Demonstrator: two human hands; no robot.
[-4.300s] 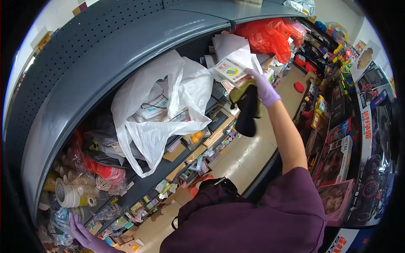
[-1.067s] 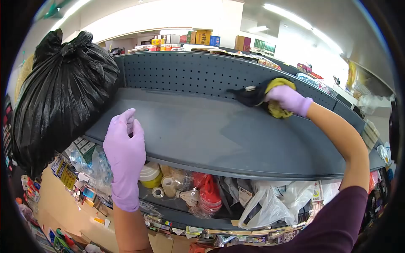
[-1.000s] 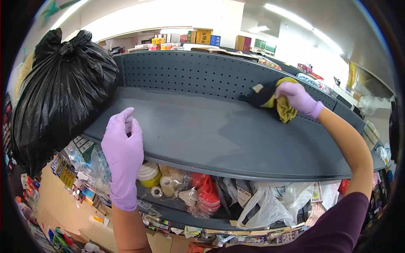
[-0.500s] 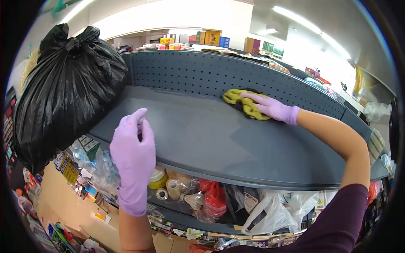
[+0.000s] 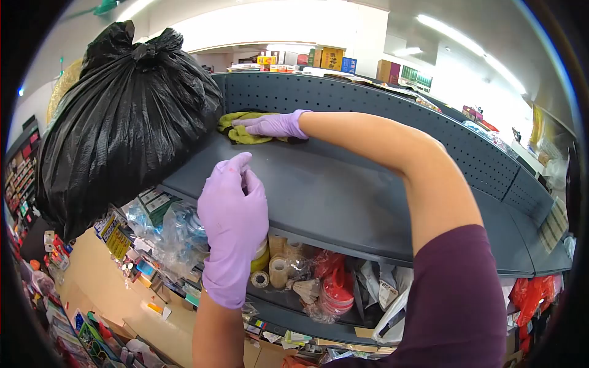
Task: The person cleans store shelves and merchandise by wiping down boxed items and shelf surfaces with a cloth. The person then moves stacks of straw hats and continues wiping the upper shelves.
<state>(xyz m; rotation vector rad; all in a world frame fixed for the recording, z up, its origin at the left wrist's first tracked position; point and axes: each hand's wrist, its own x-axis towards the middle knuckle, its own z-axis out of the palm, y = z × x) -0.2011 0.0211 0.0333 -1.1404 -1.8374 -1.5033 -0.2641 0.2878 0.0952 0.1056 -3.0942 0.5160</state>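
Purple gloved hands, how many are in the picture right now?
2. The right purple gloved hand presses a yellow-green cloth on the dark grey metal shelf beside the black plastic bag. The left purple gloved hand is at the shelf's front edge.

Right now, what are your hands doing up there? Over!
Right hand flat on the yellow cloth, pressing it to the top shelf. Left hand empty, resting at the shelf's front edge. Black bag right beside the cloth.
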